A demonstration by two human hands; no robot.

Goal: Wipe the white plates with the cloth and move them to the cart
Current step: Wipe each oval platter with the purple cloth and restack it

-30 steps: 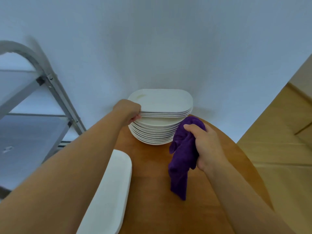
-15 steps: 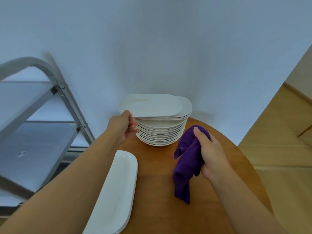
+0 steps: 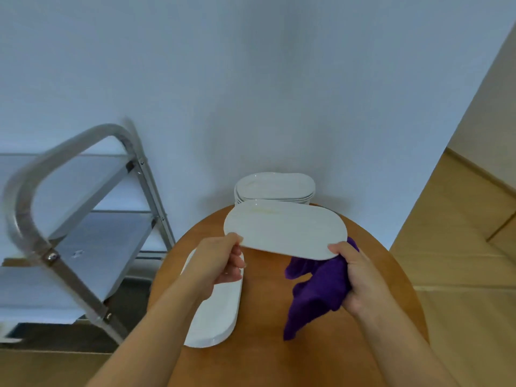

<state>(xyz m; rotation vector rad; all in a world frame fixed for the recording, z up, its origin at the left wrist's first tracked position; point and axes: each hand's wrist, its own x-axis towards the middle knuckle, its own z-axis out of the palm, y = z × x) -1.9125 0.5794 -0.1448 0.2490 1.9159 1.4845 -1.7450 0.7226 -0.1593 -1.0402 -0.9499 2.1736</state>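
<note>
Landmark: round brown wooden table (image 3: pixel 268 356). Left of it, apart from its edge, grey metal shelved cart (image 3: pixel 81 233). Stack of white oblong plates (image 3: pixel 275 188) at the table's far edge, against the wall. Another white oblong plate (image 3: pixel 216 314) flat near the left rim. Held white oblong plate (image 3: pixel 284 230) lifted above the table's middle; left hand (image 3: pixel 217 263) grips its left end. Right hand (image 3: pixel 360 277) clutches purple cloth (image 3: pixel 315 291), thumb on the plate's right end.

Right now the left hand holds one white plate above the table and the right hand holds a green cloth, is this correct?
Not quite: the cloth is purple, not green, as the head view shows. The rest holds: the left hand holds one white plate above the table, and the right hand holds the cloth.
</note>
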